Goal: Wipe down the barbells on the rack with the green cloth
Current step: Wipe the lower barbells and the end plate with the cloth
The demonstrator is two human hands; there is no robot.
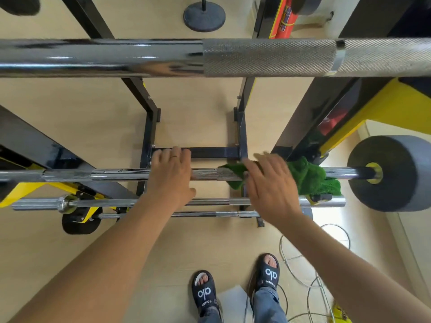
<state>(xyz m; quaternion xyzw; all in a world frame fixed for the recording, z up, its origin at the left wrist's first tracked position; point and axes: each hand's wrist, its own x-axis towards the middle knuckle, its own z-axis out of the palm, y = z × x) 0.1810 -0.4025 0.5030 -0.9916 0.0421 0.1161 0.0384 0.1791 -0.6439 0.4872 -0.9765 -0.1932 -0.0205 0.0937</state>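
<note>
A chrome barbell [105, 174] lies across the rack at mid height. My left hand [171, 173] rests on its middle with the fingers curled over the bar. The green cloth [307, 174] is draped over the same bar to the right. My right hand [271, 183] presses on the cloth, fingers spread and blurred. A thick barbell [140, 58] with a knurled section crosses the top of the view, close to the camera. Two thinner bars [205, 202] [198, 214] lie on lower pegs under my wrists.
The black rack frame [214, 152] stands behind the bars, with yellow-and-black uprights [373, 113] at the right. A grey weight plate [391, 173] caps the middle bar's right end. Loose cables [310, 276] lie on the wooden floor beside my sandalled feet [235, 285]. A round stand base [204, 16] sits at the back.
</note>
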